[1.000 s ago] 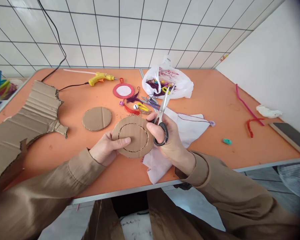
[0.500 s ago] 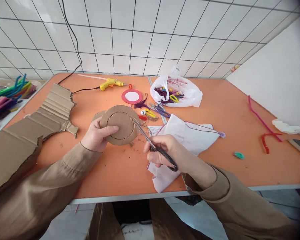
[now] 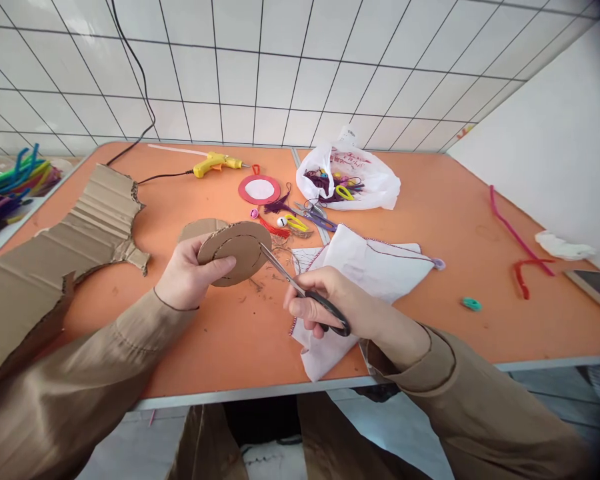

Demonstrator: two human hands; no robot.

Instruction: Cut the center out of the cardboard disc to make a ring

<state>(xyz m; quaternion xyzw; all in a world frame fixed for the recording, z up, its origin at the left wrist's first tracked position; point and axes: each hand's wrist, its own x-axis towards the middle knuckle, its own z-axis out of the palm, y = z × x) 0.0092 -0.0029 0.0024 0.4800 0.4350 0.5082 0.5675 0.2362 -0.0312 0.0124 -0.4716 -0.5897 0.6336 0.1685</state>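
Observation:
My left hand [image 3: 190, 270] grips a round cardboard disc [image 3: 245, 250] by its left edge, thumb on top. A dark, broken ring of cuts runs inside the disc's rim. Behind it, another rounded cardboard piece [image 3: 200, 229] shows in part. In my right hand [image 3: 325, 303] are black-handled scissors [image 3: 335, 319], their tips at the ring line on the disc's right side; whether the tips pierce the cardboard is hard to tell. White cloth [image 3: 375, 267] with dark red stitched edges lies under and beyond my right hand.
A large cut cardboard sheet [image 3: 45, 260] covers the left. Toward the back are a yellow glue gun [image 3: 215, 163], a pink-rimmed disc [image 3: 259, 190], purple-handled scissors [image 3: 317, 217] and a white plastic bag [image 3: 380, 183]. Pipe cleaners [image 3: 517, 227] and a phone-like object [image 3: 597, 290] lie right.
The cardboard disc has tilted, so it looks flatter and narrower. Both hands and the scissors stay close to where they were; the whole view has shifted slightly.

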